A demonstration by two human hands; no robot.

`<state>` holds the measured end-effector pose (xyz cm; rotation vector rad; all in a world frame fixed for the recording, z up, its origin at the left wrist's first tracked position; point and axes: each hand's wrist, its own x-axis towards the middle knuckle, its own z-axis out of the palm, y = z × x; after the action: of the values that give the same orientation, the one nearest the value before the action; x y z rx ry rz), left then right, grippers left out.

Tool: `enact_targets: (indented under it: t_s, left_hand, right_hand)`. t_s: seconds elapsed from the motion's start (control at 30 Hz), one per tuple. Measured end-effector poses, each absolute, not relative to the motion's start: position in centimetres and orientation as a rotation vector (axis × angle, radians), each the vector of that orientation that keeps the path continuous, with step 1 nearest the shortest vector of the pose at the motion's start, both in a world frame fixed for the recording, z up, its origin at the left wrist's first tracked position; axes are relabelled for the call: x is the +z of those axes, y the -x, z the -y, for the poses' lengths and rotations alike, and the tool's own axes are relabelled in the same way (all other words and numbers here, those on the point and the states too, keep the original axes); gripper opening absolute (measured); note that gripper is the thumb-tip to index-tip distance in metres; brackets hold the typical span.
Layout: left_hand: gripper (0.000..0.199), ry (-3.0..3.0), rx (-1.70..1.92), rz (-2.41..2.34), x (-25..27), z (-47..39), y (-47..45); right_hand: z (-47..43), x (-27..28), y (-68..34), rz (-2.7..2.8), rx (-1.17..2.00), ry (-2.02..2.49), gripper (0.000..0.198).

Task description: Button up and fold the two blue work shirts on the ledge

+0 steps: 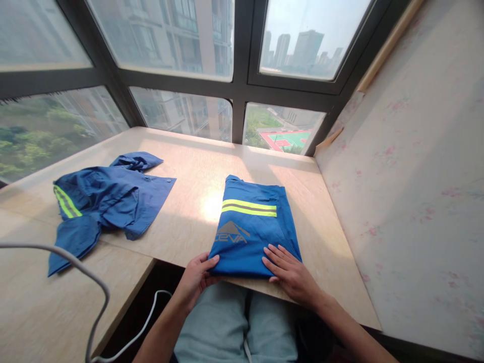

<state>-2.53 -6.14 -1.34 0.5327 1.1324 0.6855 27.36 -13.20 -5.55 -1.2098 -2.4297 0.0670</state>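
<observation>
In front of me on the sill-like table lies a folded blue work jacket (249, 237), a neat rectangle with a yellow-and-grey reflective stripe and grey lettering. My left hand (199, 276) pinches its near left corner, thumb on top and the other fingers curled below the edge, partly hidden. Flat on the near right part of the cloth rests my right hand (288, 272), its fingers stretched out and holding nothing. Off to the left is a second blue work jacket (113, 196), crumpled and unfolded, with its sleeves spread and a yellow stripe.
Windows with dark frames (181, 83) border the wooden table (189, 217) at the back. A wall with floral paper (408, 201) rises on the right. A grey cable (96, 280) crosses the lower left, by a dark gap at the table's front edge.
</observation>
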Motion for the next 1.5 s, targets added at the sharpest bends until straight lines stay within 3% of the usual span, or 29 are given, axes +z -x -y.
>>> enact_targets:
  t_s: [0.47, 0.73, 0.97, 1.27, 1.5]
  left_hand:
    - [0.045, -0.548, 0.692, -1.130, -1.2, 6.4, 2.5]
    - [0.041, -0.590, 0.689, -1.098, -0.4, 4.7, 0.7]
    - [0.049, -0.866, 0.703, -1.149, -2.6, 2.6, -2.1]
    - [0.029, -1.099, 0.729, -1.235, -3.2, 1.2, -9.6]
    - [0.051, -1.359, 0.513, -1.228, -2.7, 3.3, -13.4]
  right_hand:
    - [15.2, -4.8, -29.5, 2.480, 0.119, 1.293, 0.066]
    - [15.1, -5.0, -29.8, 2.370, 0.271, 1.379, 0.057]
    - [15.2, -5.1, -31.2, 2.226, 0.265, 1.534, 0.048]
    - [16.4, -6.7, -34.9, 1.784, 0.117, 1.851, 0.038]
    - [19.1, -7.5, -37.2, 1.553, 0.010, 2.006, 0.035]
